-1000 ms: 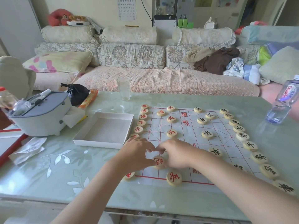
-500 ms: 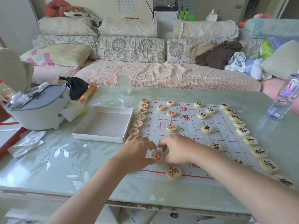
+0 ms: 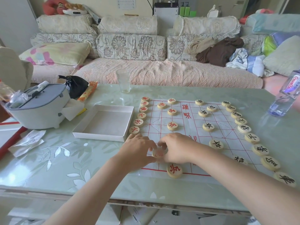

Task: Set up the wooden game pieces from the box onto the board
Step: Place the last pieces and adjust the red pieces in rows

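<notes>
Two hands are meeting at lower centre: left hand [image 3: 138, 151] and right hand [image 3: 176, 148] are both pinching one red-marked piece [image 3: 158, 154] with curled fingers [image 3: 164, 142], low on the board [image 3: 190, 127]; the white box [image 3: 103, 123] is lying centre-left on the table [image 3: 56, 159].

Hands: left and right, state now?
Left hand: fingertips pinch the red-marked piece on the board.
Right hand: fingers curled on the same piece.
</notes>
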`<state>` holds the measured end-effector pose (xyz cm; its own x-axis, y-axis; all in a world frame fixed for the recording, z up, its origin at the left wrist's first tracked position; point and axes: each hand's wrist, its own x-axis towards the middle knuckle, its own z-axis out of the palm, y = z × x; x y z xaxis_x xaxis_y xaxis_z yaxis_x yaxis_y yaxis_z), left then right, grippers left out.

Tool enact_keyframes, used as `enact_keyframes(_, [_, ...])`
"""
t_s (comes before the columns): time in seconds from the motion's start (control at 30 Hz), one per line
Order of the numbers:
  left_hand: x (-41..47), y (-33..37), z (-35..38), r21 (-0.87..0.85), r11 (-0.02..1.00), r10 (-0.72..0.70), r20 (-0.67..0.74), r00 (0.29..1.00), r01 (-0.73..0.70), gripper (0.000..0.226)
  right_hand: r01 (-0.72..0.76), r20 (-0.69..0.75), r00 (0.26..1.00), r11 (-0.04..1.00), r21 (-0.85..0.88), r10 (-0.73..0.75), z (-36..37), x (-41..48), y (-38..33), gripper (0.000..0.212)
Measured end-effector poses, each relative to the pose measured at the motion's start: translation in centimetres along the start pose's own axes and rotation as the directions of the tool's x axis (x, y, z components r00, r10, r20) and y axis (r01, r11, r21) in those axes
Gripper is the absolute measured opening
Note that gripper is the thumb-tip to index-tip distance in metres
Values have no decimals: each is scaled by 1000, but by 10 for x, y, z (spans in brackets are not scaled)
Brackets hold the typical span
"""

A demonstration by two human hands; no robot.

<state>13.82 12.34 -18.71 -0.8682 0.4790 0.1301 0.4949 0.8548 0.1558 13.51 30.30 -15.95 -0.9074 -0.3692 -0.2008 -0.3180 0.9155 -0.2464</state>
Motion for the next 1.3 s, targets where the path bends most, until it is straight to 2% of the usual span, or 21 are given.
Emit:
enact_keyframes(0.23, [1, 0, 2, 2, 1000, 5, 9, 1000, -5, 41, -8, -5, 1000, 1000, -14, 8, 1, 2, 0, 37])
enact_keyframes(0.53, [1, -1, 4, -17, 1000, 12, 43, 999, -11, 42, -27, -21, 999, 999, -20, 26, 4, 1, 0, 36])
enact_keyframes(0.6, [1, -2, 4, -19, 1000, 20, 53, 998, -19, 47, -29, -14, 999, 999, -25, 29, 3, 0, 0, 40])
enact_keyframes(0.7, [1, -10, -4, -80, 997, 6, 47, 999, -2, 53, -33, -22, 999, 999, 13, 34, -4, -1, 1, 60])
enact_keyframes(0.77, [-2, -19, -15, -154, 988, -33, 4, 999, 33, 48, -17, -52, 998, 999, 46, 19, -11, -2, 0, 64])
enact_keyframes(0.87, [-14, -36, -28, -224, 969, -112, -38, 993, 101, 30, 39, -82, 996, 995, 95, -31, -14, -2, -13, 56])
enact_keyframes(0.93, [-25, -47, -33, -241, 956, -174, -3, 985, 168, 23, 91, -78, 993, 992, 84, -84, -9, -1, -29, 49])
enact_keyframes(1.07, [-48, -59, -35, -198, 948, -229, 113, 967, 248, 22, 152, -74, 986, 988, 24, -150, 8, 1, -62, 37])
enact_keyframes(1.3, [-72, -63, -31, -215, 932, -243, 227, 943, 292, 37, 52, -134, 989, 992, -119, -67, 28, -3, -91, 46])
